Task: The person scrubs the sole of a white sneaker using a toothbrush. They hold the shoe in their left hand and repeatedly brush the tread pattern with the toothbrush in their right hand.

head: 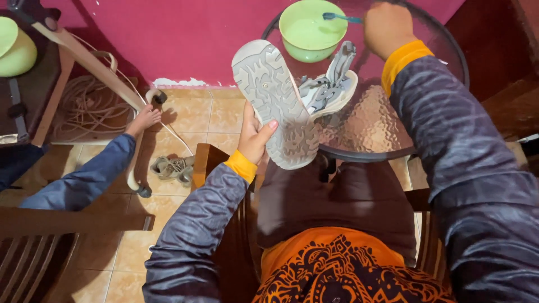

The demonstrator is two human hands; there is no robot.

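Nearest the camera, the person's lap in an orange cloth with a black pattern (337,269) fills the lower edge, and both dark grey sleeves with orange cuffs run up from it; the elbows are cut off by the frame. The left hand (254,134) is closed around the heel end of a grey sandal-type shoe with a pale treaded rubber sole (278,101), thumb laid across the tread, the other fingers hidden behind it. The shoe is turned sole towards the camera and tilted, so its grey strapped upper (331,84) shows only past the right edge of the sole; how the straps are fastened is hard to make out. It is held above the near rim of the round bench with a dimpled glass top (370,123). Farther on, a light green plastic bowl (309,28) stands on the bench, with what looks like pale liquid inside. The right hand (387,25) is closed on the handle of a teal toothbrush (342,17) whose head reaches over the bowl's rim; the hand's upper edge is cut by the frame. To the left, well apart, another person's hand (146,118) in a blue sleeve touches a wooden crutch (95,67) above the tiled floor (185,112), where a second shoe (171,167) lies beside coiled rope (84,104)
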